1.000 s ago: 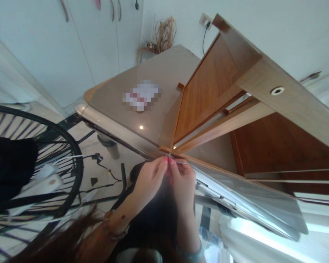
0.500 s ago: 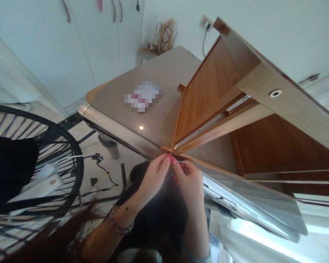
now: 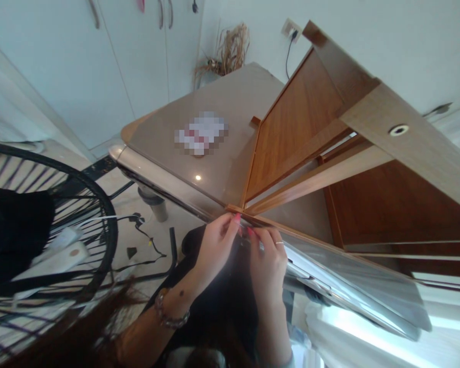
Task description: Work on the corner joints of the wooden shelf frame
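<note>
My left hand [image 3: 214,248] and my right hand [image 3: 267,260] meet at the near edge of a glass-topped table [image 3: 214,168], just in front of the corner of a wooden frame [image 3: 291,128]. Both hands have their fingertips pinched together. Between them is something very thin, perhaps a thread or wire, too fine for me to make out. My left wrist wears a bracelet, and a ring shows on my right hand.
A blurred-out white and red item [image 3: 201,134] lies on the table. A black wire chair [image 3: 42,230] with dark cloth stands at the left. Cables [image 3: 145,240] lie on the floor. Dried grass [image 3: 226,51] sits at the table's far corner by white cupboards.
My right hand has slid slightly right and down along the table edge, away from the left fingertips. The view has shifted a little.
</note>
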Tool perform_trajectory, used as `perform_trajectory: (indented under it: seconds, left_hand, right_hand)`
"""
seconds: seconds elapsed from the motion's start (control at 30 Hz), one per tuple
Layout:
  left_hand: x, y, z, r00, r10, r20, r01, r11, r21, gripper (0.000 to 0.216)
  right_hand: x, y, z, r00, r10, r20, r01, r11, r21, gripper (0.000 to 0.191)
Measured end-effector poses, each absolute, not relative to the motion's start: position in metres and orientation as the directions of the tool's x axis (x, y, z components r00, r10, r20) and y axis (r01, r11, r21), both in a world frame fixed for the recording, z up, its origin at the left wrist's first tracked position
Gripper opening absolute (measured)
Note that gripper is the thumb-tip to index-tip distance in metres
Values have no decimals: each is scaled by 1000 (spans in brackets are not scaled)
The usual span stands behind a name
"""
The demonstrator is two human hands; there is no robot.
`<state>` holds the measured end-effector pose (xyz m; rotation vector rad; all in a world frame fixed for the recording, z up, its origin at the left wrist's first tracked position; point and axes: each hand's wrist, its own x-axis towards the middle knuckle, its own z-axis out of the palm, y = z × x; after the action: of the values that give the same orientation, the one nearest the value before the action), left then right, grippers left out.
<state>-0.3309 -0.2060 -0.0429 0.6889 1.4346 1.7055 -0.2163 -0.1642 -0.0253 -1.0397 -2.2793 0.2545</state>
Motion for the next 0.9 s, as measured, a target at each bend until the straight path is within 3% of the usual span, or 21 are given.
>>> perform_trajectory:
  seconds: [0.27,0.5,0.7,0.9]
  left_hand:
    - [-330,-206,-44,-540,839,-70,-237,-71,969,38]
    - [-333,-205,-50,-514,853,-93,-302,-78,950,27]
    - [-336,-205,-50,-514,854,-77,-278,-81,957,26]
    - [-340,-207,-46,-490,859,-151,-321,-17,947,30]
  right_hand:
    - [-223,-169,-38,-494,715,494,562,697,-446,13]
    - [-232,-172,-40,-453,707,543,607,691,-392,18]
    - [-240,-178,-39,-398,794,460,607,604,-516,17]
    - [-240,-179,-34,-441,800,406,631,598,-494,21]
